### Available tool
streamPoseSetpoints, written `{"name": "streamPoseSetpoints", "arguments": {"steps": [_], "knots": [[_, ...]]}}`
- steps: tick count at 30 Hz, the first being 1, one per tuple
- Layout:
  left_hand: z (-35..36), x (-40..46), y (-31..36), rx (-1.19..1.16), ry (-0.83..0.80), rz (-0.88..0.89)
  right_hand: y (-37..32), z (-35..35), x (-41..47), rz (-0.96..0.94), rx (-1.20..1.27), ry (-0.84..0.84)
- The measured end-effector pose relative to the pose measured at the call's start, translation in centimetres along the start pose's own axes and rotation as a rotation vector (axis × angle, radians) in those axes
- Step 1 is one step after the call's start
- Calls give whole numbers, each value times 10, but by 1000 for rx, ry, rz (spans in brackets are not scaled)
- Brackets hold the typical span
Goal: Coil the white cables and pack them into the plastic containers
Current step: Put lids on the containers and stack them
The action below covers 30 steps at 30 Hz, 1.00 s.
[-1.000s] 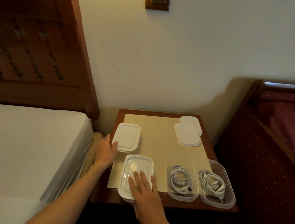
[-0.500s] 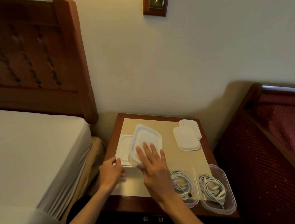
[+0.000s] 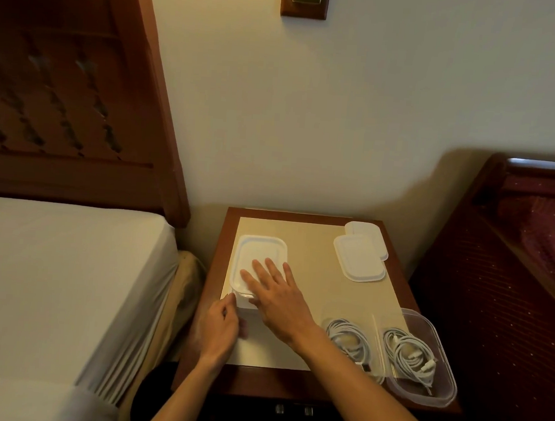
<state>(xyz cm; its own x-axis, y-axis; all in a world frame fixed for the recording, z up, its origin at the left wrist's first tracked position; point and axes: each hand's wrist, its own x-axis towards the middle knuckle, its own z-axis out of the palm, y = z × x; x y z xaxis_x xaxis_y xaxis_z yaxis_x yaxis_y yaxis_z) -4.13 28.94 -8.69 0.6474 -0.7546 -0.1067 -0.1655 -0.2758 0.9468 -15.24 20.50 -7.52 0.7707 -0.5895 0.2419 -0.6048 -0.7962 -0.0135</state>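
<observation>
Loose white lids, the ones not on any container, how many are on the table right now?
2. One loose lid lies at the table's far right; a second lid sits behind it, partly covered. More could be hidden under that pair.

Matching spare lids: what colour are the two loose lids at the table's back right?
White, both lids, clearest in the head view.

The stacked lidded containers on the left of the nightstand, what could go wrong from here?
1. The stacked containers sit near the nightstand left edge, beside the bed gap; a sideways push from the right hand might tip them off.
2. The open container with coiled cable overhangs the front right corner and could get knocked down.
3. The right forearm crosses close to the other open container and may snag it.
</observation>
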Motion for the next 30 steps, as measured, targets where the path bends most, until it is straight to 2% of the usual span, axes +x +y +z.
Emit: {"name": "streamPoseSetpoints", "arguments": {"steps": [2, 4, 7, 10, 12, 14, 18, 20, 22, 24, 27, 30], "knots": [[3, 1, -3, 18, 25, 18, 1, -9, 0, -14, 97, 34], [7, 1, -1, 20, 59, 28, 10, -24, -2, 35, 240, 137], [20, 2, 3, -31, 111, -18, 51, -34, -3, 321, 403, 261], [29, 6, 6, -48, 110, -42, 111, -27, -7, 679, 366, 104], [31, 11, 11, -48, 95, -26, 146, -19, -13, 807, 228, -37], [32, 16, 21, -32, 80, -14, 172, -11, -18, 875, 144, -133], [34, 24, 21, -92, 75, -79, 198, -4, -13, 991, 180, -227], [37, 15, 17, -101, 172, -165, 204, 1, -12, 1002, 214, -213], [42, -6, 11, -4, 271, -172, 208, 5, -14, 984, 259, -173], [52, -34, 8, 48, 188, -102, 208, 4, -18, 968, 310, -94], [76, -64, 6, 101, -87, 12, 200, -12, -25, 931, 421, 95], [94, -74, 13, 248, -186, 157, 180, -48, -39, 915, 663, 297]]}}
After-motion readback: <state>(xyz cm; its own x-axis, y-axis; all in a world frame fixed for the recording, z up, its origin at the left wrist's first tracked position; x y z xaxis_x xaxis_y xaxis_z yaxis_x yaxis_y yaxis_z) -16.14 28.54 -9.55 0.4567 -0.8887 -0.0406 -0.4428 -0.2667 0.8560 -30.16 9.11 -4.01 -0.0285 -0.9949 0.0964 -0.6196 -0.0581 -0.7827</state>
